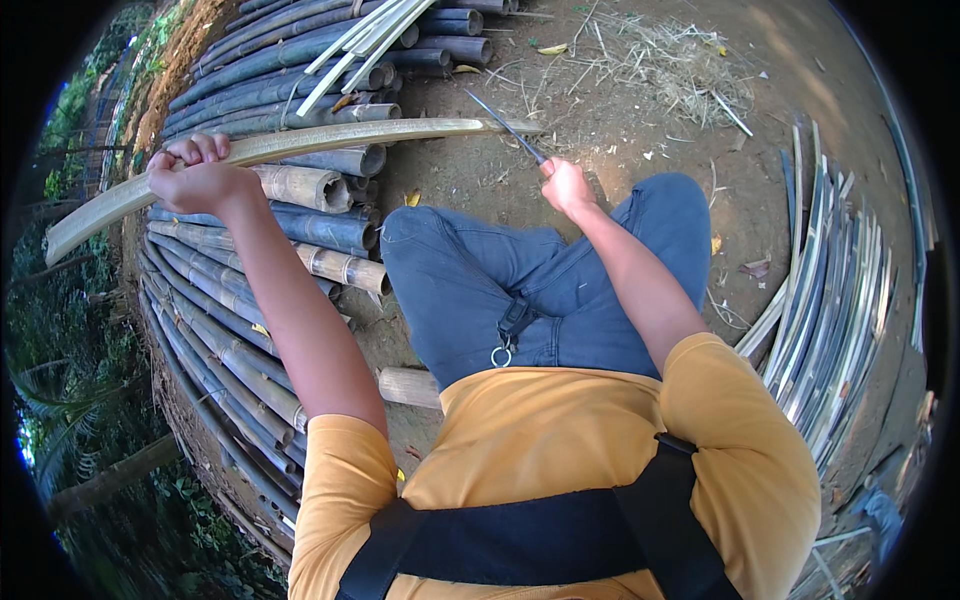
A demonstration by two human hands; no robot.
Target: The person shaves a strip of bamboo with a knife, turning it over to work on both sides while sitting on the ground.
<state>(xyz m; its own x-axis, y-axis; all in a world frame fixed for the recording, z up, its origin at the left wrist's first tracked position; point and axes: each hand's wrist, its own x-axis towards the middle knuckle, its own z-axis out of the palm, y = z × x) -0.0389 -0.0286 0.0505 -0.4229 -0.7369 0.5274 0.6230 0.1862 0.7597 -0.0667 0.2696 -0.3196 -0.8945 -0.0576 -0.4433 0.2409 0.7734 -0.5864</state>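
My left hand [195, 170] is closed round a long, pale split bamboo strip [340, 136], which arcs from the far left toward the middle. In my right hand [567, 188], above my bent right leg, is the handle of a knife. The knife's thin dark blade [505, 124] points up and to the left. It crosses the strip near its right end, where the strip turns browner. Whether the blade cuts into the strip or only lies against it, I cannot tell.
Dark bamboo poles [300, 225] are stacked on my left, with pale split strips [370, 45] on top. Shavings [680, 70] cover the ground ahead. A bundle of thin bamboo strips [835, 300] lies to my right. A short bamboo piece [408, 387] is beside my left hip.
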